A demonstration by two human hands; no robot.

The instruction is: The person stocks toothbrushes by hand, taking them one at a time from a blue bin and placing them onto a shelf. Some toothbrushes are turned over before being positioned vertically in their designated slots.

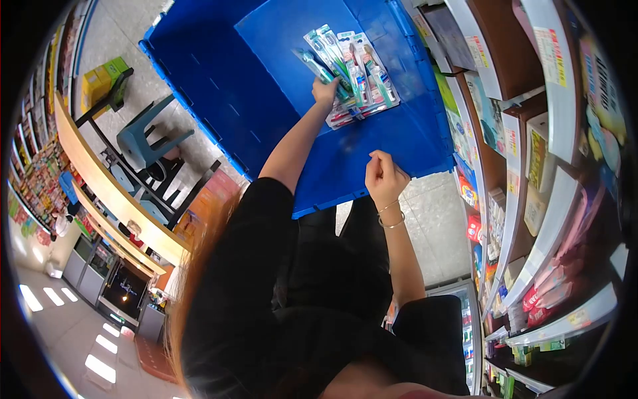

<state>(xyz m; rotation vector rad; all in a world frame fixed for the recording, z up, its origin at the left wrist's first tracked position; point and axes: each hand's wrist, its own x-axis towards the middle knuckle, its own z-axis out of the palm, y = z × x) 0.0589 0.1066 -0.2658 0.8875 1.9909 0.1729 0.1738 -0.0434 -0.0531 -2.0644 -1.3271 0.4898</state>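
Observation:
My left hand (325, 90) reaches into a large blue plastic crate (392, 136). Its fingers are closed on a packaged toothbrush (312, 63) with a green and white look, at the left side of a pile. Several more toothbrush packs (359, 73) lie in clear blister packaging against the crate's blue surface, some with pink at the lower ends. My right hand (385, 176), with a thin bracelet (392, 221) at the wrist, hovers over the crate's near edge. Its fingers are curled in, and nothing shows in them.
Store shelves (512, 179) packed with goods and price labels rise close on the right. To the left stand a blue-grey stool (146, 136), a long wooden counter edge (119, 193) and yellow-green boxes (103, 80). A glass-fronted cabinet (465, 319) is at lower right.

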